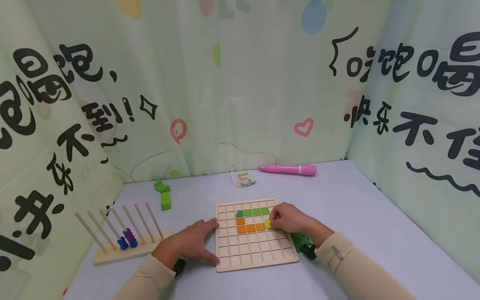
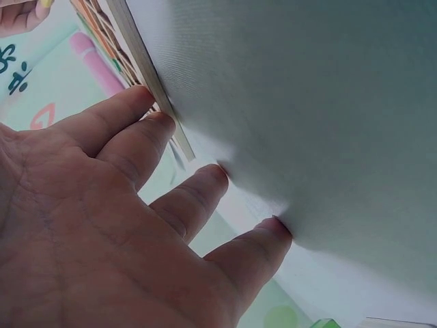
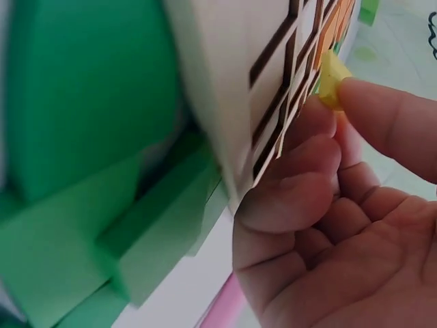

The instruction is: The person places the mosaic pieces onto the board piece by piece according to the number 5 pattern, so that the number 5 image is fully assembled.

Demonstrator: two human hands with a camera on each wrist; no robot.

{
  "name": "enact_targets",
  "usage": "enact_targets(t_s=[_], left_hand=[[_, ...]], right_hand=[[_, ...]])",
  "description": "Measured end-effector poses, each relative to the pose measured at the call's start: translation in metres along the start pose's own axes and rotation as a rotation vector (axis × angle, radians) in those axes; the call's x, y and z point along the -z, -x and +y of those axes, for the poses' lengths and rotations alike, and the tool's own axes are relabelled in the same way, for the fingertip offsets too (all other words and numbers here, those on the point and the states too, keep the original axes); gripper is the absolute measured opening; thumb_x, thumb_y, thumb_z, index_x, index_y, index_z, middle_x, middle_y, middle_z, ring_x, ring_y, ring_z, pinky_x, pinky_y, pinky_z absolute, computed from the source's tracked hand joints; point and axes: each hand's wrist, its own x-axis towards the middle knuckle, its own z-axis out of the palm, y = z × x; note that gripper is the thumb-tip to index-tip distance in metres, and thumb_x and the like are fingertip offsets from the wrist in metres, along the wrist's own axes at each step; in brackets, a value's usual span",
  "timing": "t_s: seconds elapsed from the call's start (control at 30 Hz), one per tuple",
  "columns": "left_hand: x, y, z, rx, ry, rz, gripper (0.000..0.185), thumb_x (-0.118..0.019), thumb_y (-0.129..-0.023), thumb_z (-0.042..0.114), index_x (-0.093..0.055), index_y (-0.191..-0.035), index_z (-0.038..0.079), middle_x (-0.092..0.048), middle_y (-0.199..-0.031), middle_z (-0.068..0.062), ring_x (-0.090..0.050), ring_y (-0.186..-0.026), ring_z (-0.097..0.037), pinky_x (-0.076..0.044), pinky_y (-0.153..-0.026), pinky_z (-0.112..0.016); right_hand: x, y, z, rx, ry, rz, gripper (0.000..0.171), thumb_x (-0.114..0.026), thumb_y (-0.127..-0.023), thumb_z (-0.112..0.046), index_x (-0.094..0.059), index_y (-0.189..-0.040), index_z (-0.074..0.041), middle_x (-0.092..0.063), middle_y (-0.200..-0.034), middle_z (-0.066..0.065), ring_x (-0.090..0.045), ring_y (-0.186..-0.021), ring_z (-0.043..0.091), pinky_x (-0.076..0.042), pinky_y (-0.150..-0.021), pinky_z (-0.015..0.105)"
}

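A wooden grid board lies on the table with orange tiles and green tiles set in some of its squares. Between thumb and forefinger, my right hand pinches a yellow tile at the board's right part, beside the end of the orange row. My left hand is spread along the board's left edge. In the left wrist view, two fingertips of the left hand touch the board's side and two rest on the tabletop.
Left of the board stands a wooden peg rack with blue and purple beads. Green blocks lie behind it. A patterned card and a pink marker lie at the back. Green pieces sit against the board's right side.
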Motion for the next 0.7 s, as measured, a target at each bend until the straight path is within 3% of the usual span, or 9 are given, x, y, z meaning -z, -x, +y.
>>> enact_targets(t_s=[0.27,0.7], left_hand=[[0.001,0.002,0.002,-0.003,0.005,-0.009,0.106,-0.094,-0.068,0.053,-0.048,-0.154,0.014,-0.039,-0.167,-0.001,-0.031,-0.154,-0.04,-0.033,-0.12,-0.063],[-0.001,0.0,0.0,0.008,-0.003,0.0,0.105,-0.094,-0.067,0.054,-0.049,-0.154,0.016,-0.039,-0.167,0.001,-0.033,-0.154,-0.038,-0.035,-0.118,-0.063]], right_hand=[[-0.006,-0.003,-0.006,-0.013,0.125,0.035,0.009,-0.068,-0.092,-0.002,-0.068,-0.085,-0.008,-0.063,-0.081,0.001,-0.056,-0.078,0.017,-0.049,-0.071,0.031],[-0.01,-0.003,-0.017,-0.051,0.287,0.062,0.013,-0.067,-0.093,-0.007,-0.07,-0.08,-0.011,-0.064,-0.074,-0.001,-0.057,-0.069,0.016,-0.048,-0.062,0.031]])
